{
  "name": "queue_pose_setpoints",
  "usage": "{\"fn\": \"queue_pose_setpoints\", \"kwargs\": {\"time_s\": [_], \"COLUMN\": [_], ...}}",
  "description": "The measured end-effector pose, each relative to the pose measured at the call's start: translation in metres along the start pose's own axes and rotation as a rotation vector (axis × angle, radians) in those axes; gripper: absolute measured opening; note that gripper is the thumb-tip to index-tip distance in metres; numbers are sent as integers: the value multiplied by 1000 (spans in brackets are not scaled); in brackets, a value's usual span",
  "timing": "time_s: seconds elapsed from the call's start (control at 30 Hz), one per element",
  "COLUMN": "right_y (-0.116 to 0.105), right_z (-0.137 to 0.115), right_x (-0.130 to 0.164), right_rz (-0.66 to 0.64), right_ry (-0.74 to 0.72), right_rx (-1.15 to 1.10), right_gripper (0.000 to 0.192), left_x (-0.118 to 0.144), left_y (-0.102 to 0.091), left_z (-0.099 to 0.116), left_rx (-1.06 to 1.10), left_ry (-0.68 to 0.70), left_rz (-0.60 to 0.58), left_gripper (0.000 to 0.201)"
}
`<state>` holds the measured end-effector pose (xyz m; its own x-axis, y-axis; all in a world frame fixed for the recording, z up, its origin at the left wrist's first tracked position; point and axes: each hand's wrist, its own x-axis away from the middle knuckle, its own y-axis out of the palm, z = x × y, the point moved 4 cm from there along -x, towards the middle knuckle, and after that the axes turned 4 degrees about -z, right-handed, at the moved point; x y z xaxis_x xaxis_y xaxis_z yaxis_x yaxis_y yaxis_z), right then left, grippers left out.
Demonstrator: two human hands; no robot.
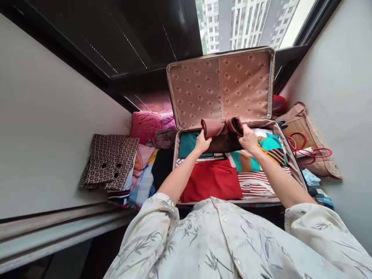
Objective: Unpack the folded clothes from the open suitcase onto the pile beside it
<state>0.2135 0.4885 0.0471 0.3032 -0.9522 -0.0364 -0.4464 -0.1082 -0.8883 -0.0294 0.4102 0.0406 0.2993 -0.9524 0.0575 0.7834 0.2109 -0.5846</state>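
Note:
An open suitcase (294, 162) lies before me, its patterned beige lid (221, 87) propped upright against the window. Both my hands hold a brown rolled garment (222, 133) over the far end of the case. My left hand (202, 144) grips its left side below a pinkish-brown rolled end; my right hand (248, 138) grips its right side by a dark fuzzy end. Folded clothes fill the case: a teal piece (187, 144), a red piece (212, 180), a red-and-white striped piece (255, 184) and a teal-orange patterned piece (269, 149).
Left of the suitcase lie a brown patterned folded cloth (109, 161), a pink cushion (145, 124) and a heap of colourful fabrics (142, 176). To the right sits a woven bag (302, 124) with red cords (302, 147). White walls close in on both sides.

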Motion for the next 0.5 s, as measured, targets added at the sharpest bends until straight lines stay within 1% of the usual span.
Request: {"fn": "queue_pose_setpoints", "kwargs": {"time_s": [0.07, 0.13, 0.17, 0.2, 0.23, 0.27, 0.3, 0.37, 0.4, 0.43, 0.47, 0.5], "right_y": [-28, -53, -62, -66, -64, -56, -43, -2, 22, 44, 63, 78], "right_z": [-4, -9, -11, -12, -13, -12, -10, -4, -1, 4, 8, 12], "right_x": [12, 32, 46, 63, 81, 100, 120, 160, 177, 193, 204, 212], "right_rz": [55, 102, 113, 110, 93, 61, 13, -115, -199, -260, -280, -260], "right_ry": [22, 13, 3, -3, 1, 16, 46, 128, 169, 212, 242, 249], "right_rx": [-140, -277, -350, -427, -508, -588, -663, -755, -768, -714, -604, -484], "right_gripper": [41, 40, 40, 40, 42, 44, 45, 44, 41, 35, 31, 29], "left_x": [11, 35, 52, 73, 96, 121, 146, 194, 214, 231, 243, 251], "left_y": [-31, -62, -75, -84, -90, -91, -89, -74, -65, -56, -49, -42], "left_z": [10, 12, 8, 1, -10, -24, -40, -76, -94, -111, -124, -134], "left_rx": [86, 190, 248, 305, 358, 399, 421, 389, 315, 199, 72, -42], "left_ry": [79, 94, 70, 27, -28, -92, -162, -328, -423, -504, -552, -574], "left_rz": [50, 91, 103, 104, 96, 80, 54, 1, -18, -15, 2, 22], "left_gripper": [46, 44, 43, 44, 45, 46, 46, 43, 41, 41, 44, 49]}}
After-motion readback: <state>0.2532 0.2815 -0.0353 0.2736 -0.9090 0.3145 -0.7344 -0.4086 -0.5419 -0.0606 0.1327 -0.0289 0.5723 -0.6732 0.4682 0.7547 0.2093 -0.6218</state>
